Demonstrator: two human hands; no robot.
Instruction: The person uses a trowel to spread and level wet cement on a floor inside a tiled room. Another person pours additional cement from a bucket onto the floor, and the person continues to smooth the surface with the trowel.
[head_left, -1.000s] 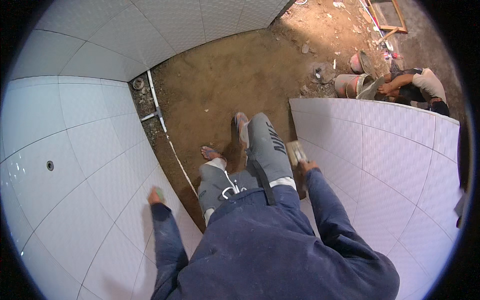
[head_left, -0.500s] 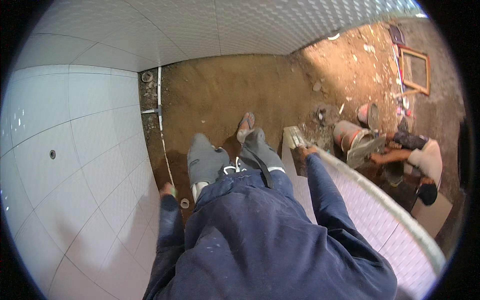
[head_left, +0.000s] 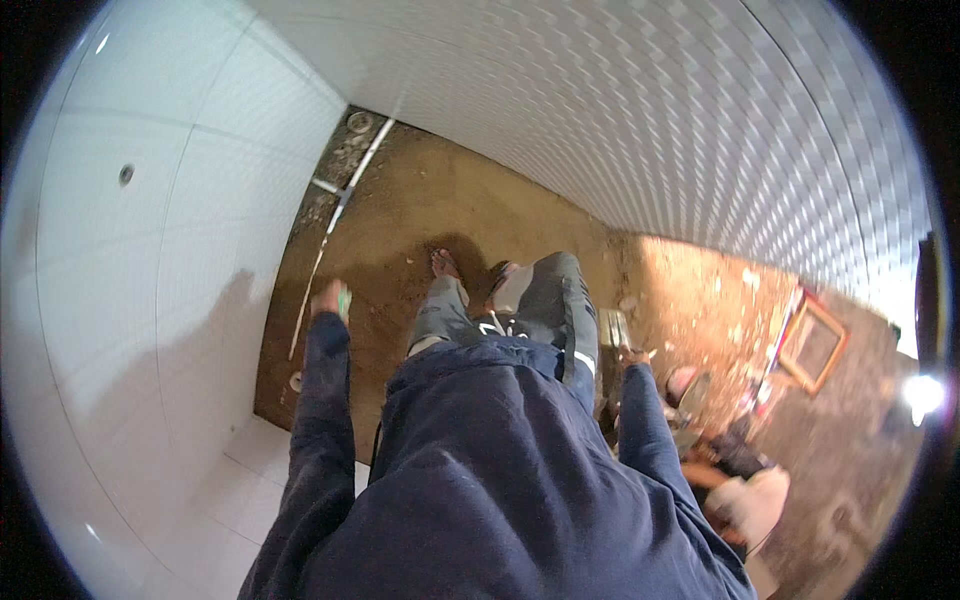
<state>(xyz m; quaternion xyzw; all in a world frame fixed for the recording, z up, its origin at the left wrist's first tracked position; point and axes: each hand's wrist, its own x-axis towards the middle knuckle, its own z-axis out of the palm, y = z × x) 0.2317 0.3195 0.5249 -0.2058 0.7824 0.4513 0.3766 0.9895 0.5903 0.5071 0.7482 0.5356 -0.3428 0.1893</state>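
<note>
My right hand (head_left: 632, 356) is closed on the handle of a trowel (head_left: 614, 328). The tool's flat greyish blade points away from me, beside my right knee. On the other side, my left hand (head_left: 330, 298) hangs over the brown floor (head_left: 390, 330), close to the tiled left wall (head_left: 110, 290). A small green thing shows at its fingers, which look curled around it; motion blur hides what it is. A white pipe (head_left: 372, 156) with a grey joint runs along the foot of that wall.
A patterned tiled wall (head_left: 640, 120) rises ahead. At lower right another person (head_left: 750, 505) bends near a bucket (head_left: 686, 384). Beyond lies a wooden frame (head_left: 815, 343) on rubble-strewn ground. A round drain fitting (head_left: 126, 175) sits in the left wall.
My view has swung right and my feet have shifted on the floor. My left hand has moved forward, away from the wall's base; the trowel has left the pale tiled ledge's end.
</note>
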